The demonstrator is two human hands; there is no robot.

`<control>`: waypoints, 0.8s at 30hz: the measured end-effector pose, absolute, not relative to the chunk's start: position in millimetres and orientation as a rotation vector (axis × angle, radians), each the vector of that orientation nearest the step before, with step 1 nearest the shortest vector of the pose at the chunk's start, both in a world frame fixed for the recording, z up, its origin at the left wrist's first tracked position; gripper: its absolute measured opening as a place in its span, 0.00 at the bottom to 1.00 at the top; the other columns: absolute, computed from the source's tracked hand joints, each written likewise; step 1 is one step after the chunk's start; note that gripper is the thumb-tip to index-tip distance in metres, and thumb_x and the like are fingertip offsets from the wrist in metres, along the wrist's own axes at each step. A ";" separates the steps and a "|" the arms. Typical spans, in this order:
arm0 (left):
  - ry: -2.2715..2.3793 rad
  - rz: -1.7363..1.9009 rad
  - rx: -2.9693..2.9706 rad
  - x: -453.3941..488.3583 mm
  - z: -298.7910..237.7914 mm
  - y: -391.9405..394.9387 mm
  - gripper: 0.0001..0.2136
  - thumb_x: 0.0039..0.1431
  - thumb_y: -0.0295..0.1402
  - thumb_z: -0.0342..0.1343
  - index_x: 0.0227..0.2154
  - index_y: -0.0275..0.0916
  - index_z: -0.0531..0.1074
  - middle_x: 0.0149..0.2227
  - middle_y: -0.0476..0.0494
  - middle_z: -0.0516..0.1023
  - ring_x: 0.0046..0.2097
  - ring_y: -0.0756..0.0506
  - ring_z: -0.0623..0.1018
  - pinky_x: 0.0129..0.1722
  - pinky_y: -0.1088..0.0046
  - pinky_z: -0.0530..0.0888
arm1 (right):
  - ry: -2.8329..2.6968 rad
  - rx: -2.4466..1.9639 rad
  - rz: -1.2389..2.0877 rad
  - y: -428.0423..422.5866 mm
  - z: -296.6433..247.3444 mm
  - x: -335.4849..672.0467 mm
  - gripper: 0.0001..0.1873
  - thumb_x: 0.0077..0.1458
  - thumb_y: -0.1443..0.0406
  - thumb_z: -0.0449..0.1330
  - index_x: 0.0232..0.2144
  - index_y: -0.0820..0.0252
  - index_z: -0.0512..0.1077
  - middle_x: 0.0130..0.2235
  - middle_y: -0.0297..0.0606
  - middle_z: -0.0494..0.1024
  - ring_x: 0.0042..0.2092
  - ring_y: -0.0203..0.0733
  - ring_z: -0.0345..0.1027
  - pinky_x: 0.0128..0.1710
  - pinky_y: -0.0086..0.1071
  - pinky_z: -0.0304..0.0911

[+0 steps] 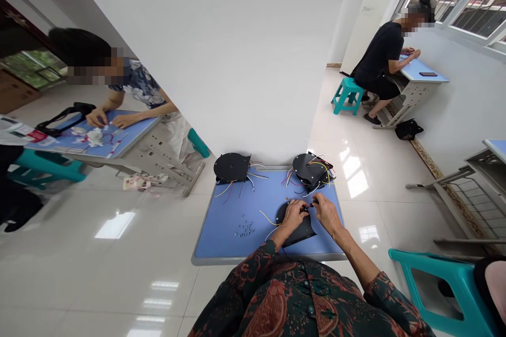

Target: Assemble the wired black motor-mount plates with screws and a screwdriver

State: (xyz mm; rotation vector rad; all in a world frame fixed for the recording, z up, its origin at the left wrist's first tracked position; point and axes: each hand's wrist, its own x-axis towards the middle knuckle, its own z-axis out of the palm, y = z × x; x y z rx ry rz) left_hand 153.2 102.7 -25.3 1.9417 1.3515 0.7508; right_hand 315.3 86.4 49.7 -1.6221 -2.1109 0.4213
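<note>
A black disc-shaped plate (pixel 297 232) with a yellow wire (pixel 268 218) trailing from it lies on the blue desk (pixel 221 242) in front of me. My left hand (pixel 294 214) rests on the plate with fingers curled on it. My right hand (pixel 326 211) pinches a small black part (pixel 312 203) at the plate's far edge. Two more black plates with coloured wires lie at the back of the desk, one on the left (pixel 231 166) and one on the right (pixel 310 170).
Several small grey screws (pixel 245 229) lie on the desk's left half. A teal stool (pixel 446 289) stands at my right. One person works at a desk on the left (pixel 118 121), another sits at a far right desk (pixel 385 57). A white wall faces me.
</note>
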 end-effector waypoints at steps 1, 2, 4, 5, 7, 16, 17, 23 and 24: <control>1.347 0.751 1.944 152.1 -25.1 102.4 0.12 0.54 0.22 0.65 0.41 0.40 0.77 0.40 0.45 0.80 0.42 0.43 0.76 0.47 0.64 0.72 | -2.139 -1.610 0.416 85.4 50.5 314.9 0.13 0.62 0.75 0.50 0.45 0.58 0.66 0.43 0.42 0.78 0.42 0.43 0.74 0.40 0.33 0.66; 1.342 0.751 1.948 151.2 -24.9 102.2 0.13 0.54 0.22 0.64 0.42 0.40 0.76 0.41 0.44 0.80 0.42 0.44 0.76 0.48 0.64 0.72 | -2.170 -1.598 0.410 84.6 51.9 314.3 0.14 0.61 0.76 0.51 0.45 0.57 0.67 0.43 0.42 0.78 0.42 0.43 0.73 0.40 0.33 0.66; 1.330 0.755 1.957 150.4 -24.5 102.0 0.12 0.55 0.22 0.64 0.42 0.39 0.76 0.42 0.44 0.80 0.43 0.44 0.76 0.49 0.64 0.72 | -2.238 -1.572 0.400 84.1 56.1 312.7 0.16 0.58 0.79 0.51 0.43 0.57 0.67 0.42 0.41 0.77 0.43 0.43 0.72 0.40 0.33 0.65; 1.324 0.757 1.963 150.5 -24.3 102.0 0.11 0.55 0.22 0.63 0.41 0.39 0.76 0.43 0.43 0.80 0.44 0.44 0.76 0.49 0.65 0.72 | -2.275 -1.556 0.397 84.4 58.6 311.6 0.17 0.56 0.80 0.51 0.42 0.57 0.67 0.42 0.41 0.77 0.43 0.44 0.72 0.41 0.33 0.65; 1.315 0.763 1.979 151.6 -24.1 102.4 0.09 0.57 0.23 0.62 0.40 0.39 0.76 0.42 0.43 0.80 0.45 0.43 0.76 0.49 0.65 0.72 | -2.355 -1.511 0.397 86.0 63.8 308.7 0.18 0.53 0.81 0.51 0.40 0.57 0.68 0.41 0.40 0.77 0.44 0.44 0.71 0.42 0.33 0.64; 1.421 0.778 2.018 162.0 -24.5 105.3 0.06 0.64 0.26 0.58 0.32 0.38 0.78 0.36 0.41 0.81 0.40 0.43 0.77 0.46 0.66 0.71 | -2.292 -1.654 0.340 82.5 74.8 301.8 0.11 0.64 0.70 0.53 0.47 0.59 0.69 0.45 0.42 0.78 0.39 0.41 0.72 0.39 0.32 0.63; 1.436 0.774 2.021 162.6 -24.6 105.4 0.06 0.64 0.26 0.58 0.31 0.38 0.77 0.35 0.41 0.81 0.40 0.43 0.77 0.45 0.66 0.71 | -2.237 -1.740 0.318 81.2 73.8 302.5 0.09 0.66 0.66 0.54 0.47 0.59 0.70 0.44 0.41 0.78 0.37 0.41 0.72 0.36 0.32 0.61; 1.472 0.741 2.052 163.6 -25.0 103.0 0.07 0.64 0.26 0.58 0.30 0.38 0.76 0.35 0.43 0.80 0.40 0.43 0.77 0.46 0.66 0.71 | -2.154 -1.826 0.252 77.6 62.1 302.5 0.05 0.65 0.63 0.57 0.39 0.57 0.70 0.35 0.38 0.79 0.34 0.43 0.72 0.31 0.32 0.55; 1.477 0.736 2.055 163.7 -25.1 102.4 0.06 0.64 0.26 0.58 0.30 0.38 0.76 0.35 0.43 0.80 0.40 0.43 0.77 0.47 0.65 0.71 | -2.137 -1.801 0.252 77.3 60.3 301.9 0.04 0.65 0.64 0.56 0.39 0.57 0.70 0.35 0.38 0.79 0.34 0.42 0.72 0.31 0.32 0.56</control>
